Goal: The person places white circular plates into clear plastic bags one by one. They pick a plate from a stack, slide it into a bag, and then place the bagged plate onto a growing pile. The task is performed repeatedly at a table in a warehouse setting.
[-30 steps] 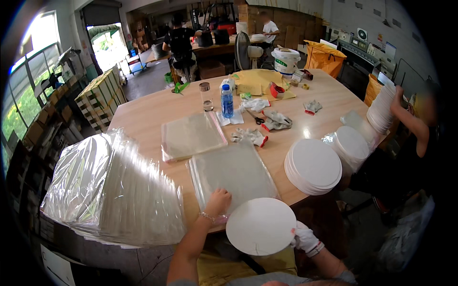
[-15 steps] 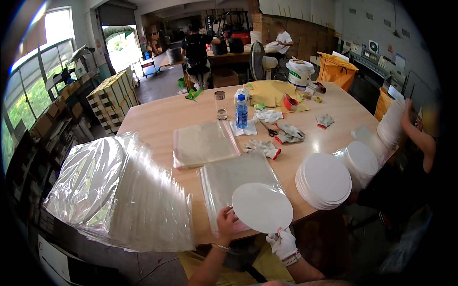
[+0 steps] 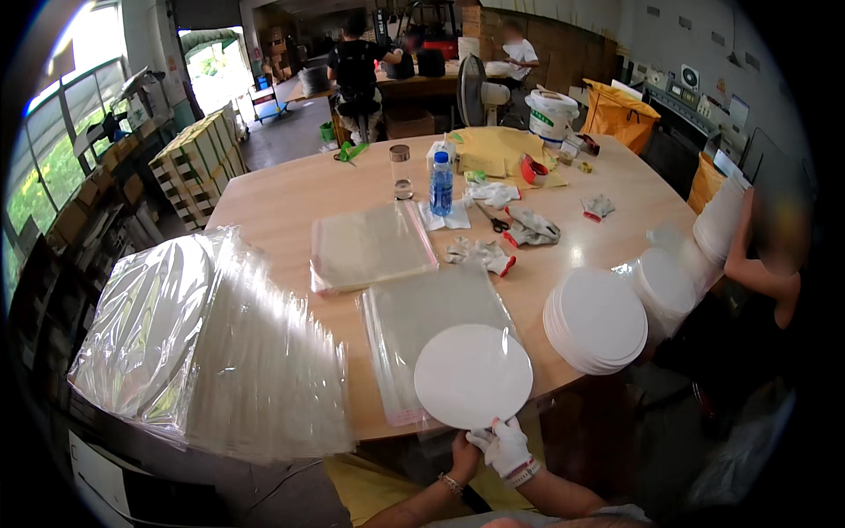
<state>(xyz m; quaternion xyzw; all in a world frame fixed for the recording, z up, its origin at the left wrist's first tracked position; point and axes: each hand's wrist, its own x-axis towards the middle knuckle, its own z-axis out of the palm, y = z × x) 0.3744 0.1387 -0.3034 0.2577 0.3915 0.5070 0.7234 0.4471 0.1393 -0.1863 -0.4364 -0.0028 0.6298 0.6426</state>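
A white round disc (image 3: 473,377) lies over a stack of clear plastic bags (image 3: 387,352) at the table's near edge; whether it is inside the top bag I cannot tell. In a white knitted glove, my right hand (image 3: 505,449) pinches the disc's near edge. Bare and wearing a bracelet, my left hand (image 3: 465,459) is right beside it, just below the disc. Its fingers are closed, with their tips partly hidden. To the right stands a stack of similar white discs (image 3: 602,319).
Filled clear bags (image 3: 150,326) pile up at the left. Beyond are another bag stack (image 3: 374,246), work gloves (image 3: 482,255), scissors (image 3: 495,218), a water bottle (image 3: 441,185), a glass (image 3: 401,172) and red tape (image 3: 533,170). A co-worker (image 3: 766,282) sits at the right by more discs (image 3: 664,283).
My left hand has moved from the disc's left side down and right to its near edge, beside my right hand. The disc has shifted slightly left over the bags.
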